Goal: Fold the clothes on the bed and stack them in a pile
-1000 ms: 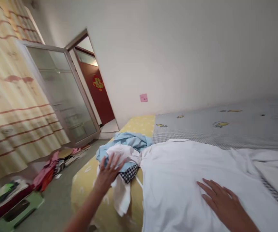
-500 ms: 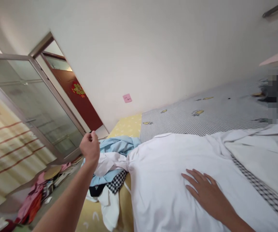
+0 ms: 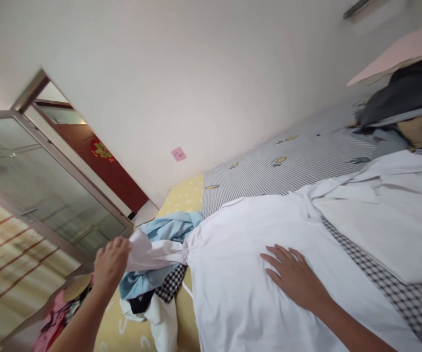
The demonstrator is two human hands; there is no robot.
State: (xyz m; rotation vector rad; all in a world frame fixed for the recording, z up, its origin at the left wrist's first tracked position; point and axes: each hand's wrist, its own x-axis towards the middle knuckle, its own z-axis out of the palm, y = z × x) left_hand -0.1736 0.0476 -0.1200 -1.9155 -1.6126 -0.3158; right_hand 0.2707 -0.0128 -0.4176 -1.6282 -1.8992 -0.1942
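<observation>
White shirt (image 3: 233, 274) spread on bed, body mostly flat; twisted sleeve (image 3: 156, 256) clenched in left hand (image 3: 111, 264), pulled taut toward left over yellow quilt (image 3: 183, 195). Right hand (image 3: 294, 277) open, palm flat on shirt, no grip. Under sleeve, in way: blue garment (image 3: 167, 230), black-white checked cloth (image 3: 172, 283), white cloth (image 3: 163, 327). Far right: gingham sheet (image 3: 299, 171), dark clothes bundle (image 3: 405, 93).

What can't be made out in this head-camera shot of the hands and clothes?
Head view:
The left hand hides how it grips the white cloth.
The dark garment is mostly covered by the blue garment.
The pink clothes are partly hidden by the left forearm and cut off by the bottom edge.
The dark bundle is cut off by the right edge.
The emblem on the red door is too small to read.
</observation>
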